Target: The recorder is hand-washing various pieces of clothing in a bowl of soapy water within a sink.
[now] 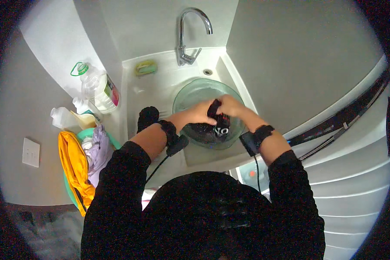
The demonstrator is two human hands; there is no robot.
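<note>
Over a translucent green basin [177, 99] of water, both hands grip a black sock [221, 124] with white lettering and small red marks. My left hand [200, 113] closes on its left side. My right hand [231, 106] pinches its upper end, fingers bent around the cloth. The sock's lower part hangs down into the basin, where dark cloth lies under the water; I cannot tell if it is the same piece. Another dark, bunched sock [147, 118] rests on the sink ledge, left of my left forearm.
The basin stands in a white sink [136, 93] below a chrome faucet [187, 56]. A green-yellow soap dish [146, 68] sits at the back left. Along the left are a large clear jug [100, 93], a white bottle [64, 118] and a green tub [69, 190] with yellow clothing [76, 162] and lilac clothing [99, 151].
</note>
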